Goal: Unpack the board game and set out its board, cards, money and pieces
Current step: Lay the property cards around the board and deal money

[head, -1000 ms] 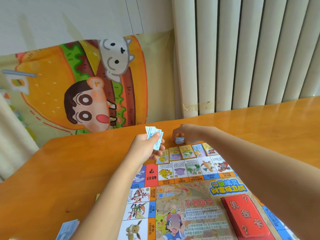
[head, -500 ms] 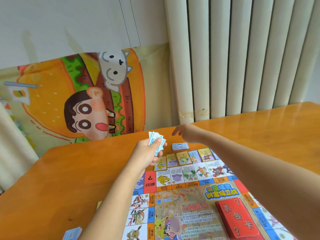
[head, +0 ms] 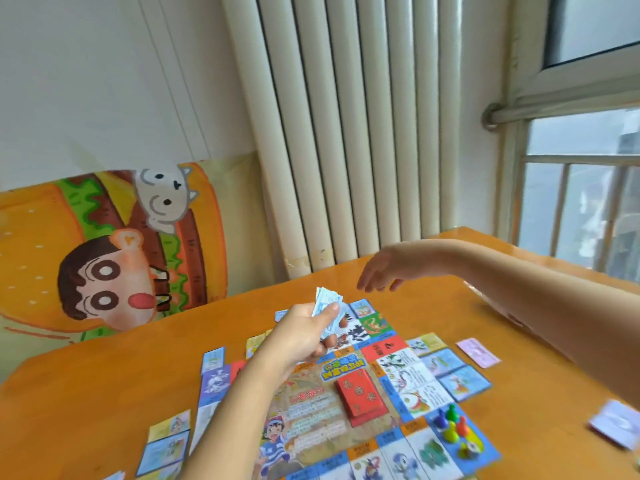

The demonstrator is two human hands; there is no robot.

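Blue money (head: pixel 325 301) seems left to deal, gripped in the left hand (head: pixel 301 341) near the open, empty right hand (head: pixel 379 271); below them board (head: pixel 311 403), red cards (head: pixel 362 398) and pieces (head: pixel 450 422) already lie out.

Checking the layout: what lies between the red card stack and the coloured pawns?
Head view: just printed board squares between card stack and pawns.

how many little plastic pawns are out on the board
4, bunched on the printed game board's near-right corner: blue plastic pawn, green pawn beside it, red pawn and yellow pawn nearer. More may be hidden.
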